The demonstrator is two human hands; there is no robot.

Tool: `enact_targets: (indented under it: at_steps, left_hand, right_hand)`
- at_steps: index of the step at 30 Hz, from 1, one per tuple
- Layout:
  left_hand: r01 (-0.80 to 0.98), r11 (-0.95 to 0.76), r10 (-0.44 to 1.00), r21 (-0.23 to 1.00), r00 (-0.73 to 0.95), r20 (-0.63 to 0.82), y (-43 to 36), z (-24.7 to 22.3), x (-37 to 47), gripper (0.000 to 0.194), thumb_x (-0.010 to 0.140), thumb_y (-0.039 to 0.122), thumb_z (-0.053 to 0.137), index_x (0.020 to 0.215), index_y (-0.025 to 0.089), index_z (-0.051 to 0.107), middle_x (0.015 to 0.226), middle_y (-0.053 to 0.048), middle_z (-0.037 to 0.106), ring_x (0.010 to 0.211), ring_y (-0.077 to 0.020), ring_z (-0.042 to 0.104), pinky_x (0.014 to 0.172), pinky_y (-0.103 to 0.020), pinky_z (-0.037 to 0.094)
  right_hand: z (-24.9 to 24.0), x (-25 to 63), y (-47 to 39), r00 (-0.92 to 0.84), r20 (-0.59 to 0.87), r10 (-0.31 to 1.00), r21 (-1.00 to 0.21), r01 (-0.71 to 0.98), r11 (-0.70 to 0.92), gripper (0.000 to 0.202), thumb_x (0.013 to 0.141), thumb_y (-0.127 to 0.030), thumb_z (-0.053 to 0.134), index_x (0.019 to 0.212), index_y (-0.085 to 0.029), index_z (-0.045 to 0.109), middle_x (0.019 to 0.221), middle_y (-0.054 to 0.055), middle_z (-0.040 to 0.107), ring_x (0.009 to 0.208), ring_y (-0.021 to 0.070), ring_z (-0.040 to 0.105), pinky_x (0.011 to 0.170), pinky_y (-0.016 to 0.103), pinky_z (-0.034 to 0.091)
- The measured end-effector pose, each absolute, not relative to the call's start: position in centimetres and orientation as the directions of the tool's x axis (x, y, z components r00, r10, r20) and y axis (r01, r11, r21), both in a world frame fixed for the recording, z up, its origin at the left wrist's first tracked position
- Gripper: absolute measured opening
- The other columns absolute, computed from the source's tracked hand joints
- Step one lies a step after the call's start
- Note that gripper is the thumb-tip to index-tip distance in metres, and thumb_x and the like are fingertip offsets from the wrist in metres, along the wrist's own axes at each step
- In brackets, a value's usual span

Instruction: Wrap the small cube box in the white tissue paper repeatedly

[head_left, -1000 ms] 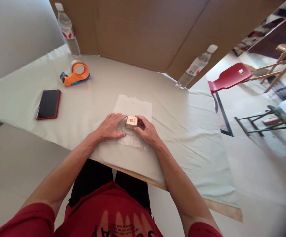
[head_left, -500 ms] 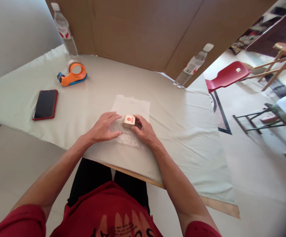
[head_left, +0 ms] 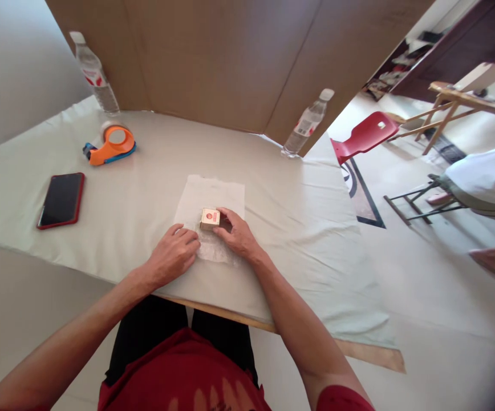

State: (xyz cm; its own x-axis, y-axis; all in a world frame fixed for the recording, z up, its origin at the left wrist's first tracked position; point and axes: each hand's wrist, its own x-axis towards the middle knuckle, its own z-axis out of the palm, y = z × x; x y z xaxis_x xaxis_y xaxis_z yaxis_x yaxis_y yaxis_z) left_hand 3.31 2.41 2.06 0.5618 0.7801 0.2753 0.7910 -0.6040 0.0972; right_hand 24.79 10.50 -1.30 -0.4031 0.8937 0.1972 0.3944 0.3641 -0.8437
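A small cream box with a red mark lies on a clear bubble-wrap sheet on the table. My right hand has its thumb and fingers against the right side of the box, gripping it. Left of the box, my left hand is palm down at the left edge of the wrap, fingers curled and pressed together; what is under them is hidden. The upper part of the sheet extends flat behind the box.
An orange tape dispenser and a phone in a red case lie at the left. Two bottles stand before a cardboard panel. Beyond the table's right side are a red chair and a seated person.
My left hand has moved down from beside the box to the wrap's left edge and its fingers have curled in. The camera view has shifted; my right hand stays at the box.
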Motion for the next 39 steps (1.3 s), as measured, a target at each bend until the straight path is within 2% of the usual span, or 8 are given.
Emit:
enact_targets:
  at_steps: [6, 12, 16, 19, 22, 27, 34, 39]
  left_hand:
    - [0.787, -0.51, 0.845, 0.347, 0.385, 0.371, 2.9, 2.2, 3.4, 0.015, 0.085, 0.014, 0.054, 0.087, 0.02, 0.066, 0.098, -0.009, 0.074, 0.092, -0.0246, 0.068, 0.088, -0.042, 0.054]
    - [0.754, -0.398, 0.907, 0.523, 0.236, 0.35, 5.0, 3.2, 3.7, 0.01, 0.085, 0.017, 0.053, 0.082, 0.021, 0.062, 0.089, -0.004, 0.072, 0.084, -0.0201, 0.067, 0.082, -0.036, 0.052]
    - [0.733, -0.326, 0.93, 0.596, 0.135, 0.342, 6.1, 3.7, 4.1, 0.009, 0.085, 0.022, 0.054, 0.082, 0.02, 0.062, 0.089, -0.005, 0.07, 0.082, -0.0188, 0.064, 0.07, -0.031, 0.05]
    - [0.717, -0.296, 0.939, 0.63, 0.099, 0.329, 6.7, 3.8, 4.2, 0.01, 0.085, 0.024, 0.053, 0.081, 0.02, 0.062, 0.09, -0.005, 0.069, 0.083, -0.0184, 0.063, 0.066, -0.028, 0.049]
    - [0.7, -0.26, 0.955, 0.665, 0.086, 0.282, 7.2, 3.8, 4.3, 0.011, 0.084, 0.027, 0.053, 0.08, 0.02, 0.062, 0.091, -0.006, 0.069, 0.083, -0.0184, 0.063, 0.064, -0.027, 0.048]
    - [0.617, -0.147, 0.989, 0.773, 0.072, 0.13, 8.2, 4.0, 4.0, 0.019, 0.079, 0.035, 0.055, 0.076, 0.018, 0.063, 0.084, -0.003, 0.068, 0.078, -0.0171, 0.059, 0.067, -0.028, 0.045]
    - [0.507, -0.032, 0.987, 0.861, 0.152, -0.053, 8.2, 5.6, 2.7, 0.047, 0.085, 0.06, 0.048, 0.066, 0.018, 0.055, 0.061, 0.002, 0.047, 0.06, -0.0127, 0.042, 0.058, -0.027, 0.029]
    - [0.531, -0.039, 0.982, 0.846, 0.179, -0.067, 8.3, 5.8, 2.3, 0.04, 0.072, 0.054, 0.068, 0.085, 0.017, 0.069, 0.084, -0.003, 0.066, 0.079, -0.018, 0.057, 0.071, -0.029, 0.041]
  right_hand:
    - [-0.7, 25.1, 10.8, -0.441, 0.149, 0.885, -0.879, 0.35, 0.322, 0.057, 0.08, -0.033, 0.068, 0.135, -0.025, 0.056, 0.138, 0.01, 0.064, 0.126, 0.0267, 0.061, 0.111, 0.048, 0.046]
    - [1.3, 27.1, 11.3, -0.491, 0.02, 0.871, -0.987, 0.132, 0.097, 0.06, 0.087, -0.062, 0.062, 0.133, -0.025, 0.056, 0.142, 0.011, 0.061, 0.131, 0.0279, 0.059, 0.111, 0.048, 0.046]
    - [2.7, 28.0, 11.0, -0.553, 0.031, 0.833, -0.987, 0.115, 0.113, 0.067, 0.079, -0.071, 0.066, 0.129, -0.028, 0.059, 0.139, 0.01, 0.063, 0.135, 0.0314, 0.056, 0.11, 0.05, 0.045]
    - [3.2, 27.9, 10.8, -0.545, 0.048, 0.837, -0.959, 0.21, 0.191, 0.067, 0.072, -0.066, 0.076, 0.125, -0.028, 0.062, 0.143, 0.01, 0.06, 0.133, 0.0318, 0.057, 0.111, 0.051, 0.043]
    - [2.9, 27.1, 10.6, -0.458, 0.089, 0.885, -0.925, 0.293, 0.244, 0.049, 0.072, -0.052, 0.081, 0.11, -0.025, 0.067, 0.14, 0.01, 0.062, 0.128, 0.0297, 0.059, 0.11, 0.048, 0.043]
    - [1.6, 25.6, 10.7, -0.34, 0.097, 0.936, -0.968, 0.187, 0.168, 0.026, 0.078, -0.045, 0.073, 0.078, -0.021, 0.064, 0.124, 0.011, 0.069, 0.114, 0.0253, 0.065, 0.102, 0.041, 0.047]
    - [0.9, 25.1, 10.9, -0.257, 0.012, 0.966, -0.997, 0.076, 0.033, 0.028, 0.075, -0.045, 0.073, 0.073, -0.019, 0.063, 0.113, 0.009, 0.073, 0.086, 0.0176, 0.065, 0.08, 0.032, 0.048]
    - [1.1, 24.9, 10.9, -0.248, 0.004, 0.969, -0.997, 0.073, 0.023, 0.026, 0.075, -0.043, 0.073, 0.072, -0.019, 0.062, 0.109, 0.008, 0.074, 0.084, 0.0159, 0.063, 0.077, 0.03, 0.047]
